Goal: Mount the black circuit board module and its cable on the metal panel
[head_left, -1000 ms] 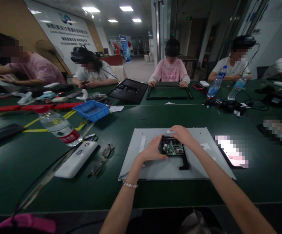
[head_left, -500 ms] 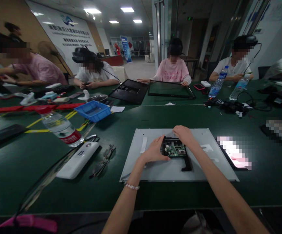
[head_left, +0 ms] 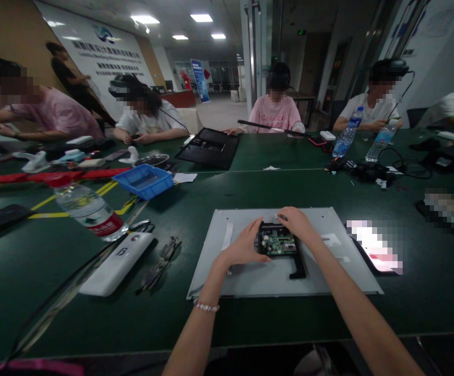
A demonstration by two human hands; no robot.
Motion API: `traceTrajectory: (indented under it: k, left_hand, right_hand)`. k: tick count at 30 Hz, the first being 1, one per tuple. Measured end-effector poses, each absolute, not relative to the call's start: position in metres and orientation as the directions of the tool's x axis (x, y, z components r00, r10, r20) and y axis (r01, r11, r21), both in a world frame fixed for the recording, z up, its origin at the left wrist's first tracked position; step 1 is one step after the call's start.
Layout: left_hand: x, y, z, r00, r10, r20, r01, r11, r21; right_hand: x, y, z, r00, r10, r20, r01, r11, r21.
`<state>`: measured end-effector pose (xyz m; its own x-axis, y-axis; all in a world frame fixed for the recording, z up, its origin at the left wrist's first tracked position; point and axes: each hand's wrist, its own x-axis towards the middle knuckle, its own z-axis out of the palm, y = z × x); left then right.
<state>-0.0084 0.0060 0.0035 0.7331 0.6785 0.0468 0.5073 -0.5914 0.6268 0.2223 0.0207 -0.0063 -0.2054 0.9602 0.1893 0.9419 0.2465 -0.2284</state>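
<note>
A black plastic bracket (head_left: 298, 269) with a green circuit board (head_left: 279, 245) in it lies on a flat grey metal panel (head_left: 246, 284). My left hand (head_left: 242, 245) spans the bracket's left end, thumb at the near side and fingers at the far side, holding it. Above the bracket's far edge, my right hand (head_left: 297, 222) is closed in a pinch. Something small and pale shows at its fingertips, too small to name.
Right of the panel lies a lit phone (head_left: 375, 248). On the left are glasses (head_left: 160, 266), a white power bank (head_left: 117, 263), a water bottle (head_left: 89, 211) and a blue tray (head_left: 144, 181). Across the green table, a person holds a black bezel (head_left: 271, 129) beside a black cover (head_left: 209, 149).
My right fingers have shifted slightly at the bracket's far edge, and a pale bit now shows there. The person opposite has tilted the bezel up edge-on. My view has shifted slightly.
</note>
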Motion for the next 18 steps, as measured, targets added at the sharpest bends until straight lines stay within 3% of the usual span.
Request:
traceTrajectory:
  k: [10, 18]
  left_hand:
    - [-0.006, 0.005, 0.002, 0.715, 0.698, 0.05, 0.522, -0.58, 0.626]
    - [-0.006, 0.006, -0.001, 0.704, 0.709, 0.047, 0.546, -0.581, 0.604]
  right_hand:
    - [0.215, 0.014, 0.001, -0.184, 0.952, 0.245, 0.935, 0.246, -0.256]
    - [0.193, 0.005, 0.002, -0.296, 0.929, 0.224, 0.901, 0.349, -0.257]
